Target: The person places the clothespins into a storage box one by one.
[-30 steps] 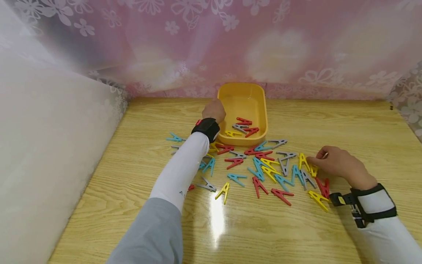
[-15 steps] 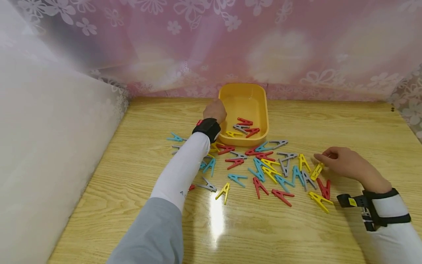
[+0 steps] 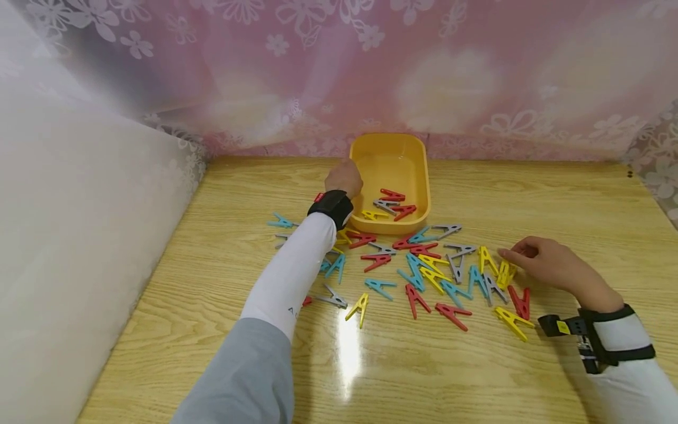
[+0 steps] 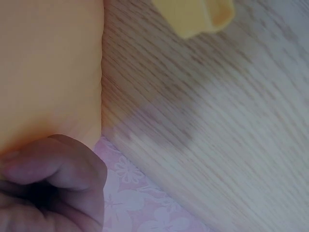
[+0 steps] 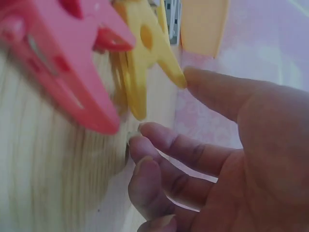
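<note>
In the head view my left hand (image 3: 344,178) grips the left rim of a yellow plastic basin (image 3: 425,176); the left wrist view shows curled fingers (image 4: 58,164) against its wall (image 4: 53,72). My right hand (image 3: 545,265) is low over the right end of scattered clothespins. Its thumb touches one leg of a yellow clothespin (image 5: 147,53), while the other fingers, loosely bent, stay apart from it. Beside that clothespin lies a red clothespin (image 5: 67,63). Inside the basin are several clothespins, among them a grey one (image 3: 385,205) and a red one (image 3: 404,212).
Many red, blue, yellow and grey clothespins lie spread before the basin, such as a blue one (image 3: 380,287) and a red one (image 3: 452,315). The wooden table (image 3: 424,377) ends at a pink flowered curtain (image 3: 477,76) behind. A white surface (image 3: 79,206) borders the left side.
My right hand drew slightly right and then shifted back a little left. The yellow clothespin at its thumb tilted and changed its angle. My left hand keeps its hold on the basin.
</note>
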Action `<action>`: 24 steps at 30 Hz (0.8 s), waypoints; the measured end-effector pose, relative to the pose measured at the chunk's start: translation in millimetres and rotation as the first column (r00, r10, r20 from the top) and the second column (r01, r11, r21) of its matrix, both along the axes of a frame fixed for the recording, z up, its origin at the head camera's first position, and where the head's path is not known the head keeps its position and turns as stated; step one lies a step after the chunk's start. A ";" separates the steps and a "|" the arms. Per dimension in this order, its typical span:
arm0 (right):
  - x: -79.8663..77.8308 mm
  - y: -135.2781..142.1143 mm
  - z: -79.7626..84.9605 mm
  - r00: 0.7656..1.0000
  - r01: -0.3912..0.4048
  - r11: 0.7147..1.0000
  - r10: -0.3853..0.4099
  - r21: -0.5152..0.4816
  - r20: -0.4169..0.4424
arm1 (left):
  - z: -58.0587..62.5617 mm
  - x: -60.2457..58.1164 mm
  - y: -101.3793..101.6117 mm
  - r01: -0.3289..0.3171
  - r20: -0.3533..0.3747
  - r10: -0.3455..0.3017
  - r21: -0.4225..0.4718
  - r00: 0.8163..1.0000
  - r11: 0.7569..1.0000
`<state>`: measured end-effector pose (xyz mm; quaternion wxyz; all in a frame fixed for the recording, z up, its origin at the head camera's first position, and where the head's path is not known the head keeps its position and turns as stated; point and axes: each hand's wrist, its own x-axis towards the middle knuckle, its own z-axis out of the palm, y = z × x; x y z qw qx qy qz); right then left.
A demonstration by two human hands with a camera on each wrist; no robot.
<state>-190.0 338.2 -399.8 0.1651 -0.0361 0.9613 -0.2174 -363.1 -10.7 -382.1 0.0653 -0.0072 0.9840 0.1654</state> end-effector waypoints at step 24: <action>1.9 -14.1 7.4 0.996 0.055 0.997 -0.058 0.055 0.070 | 0.4 1.2 -2.1 -0.006 -0.004 0.006 0.030 1.000 1.000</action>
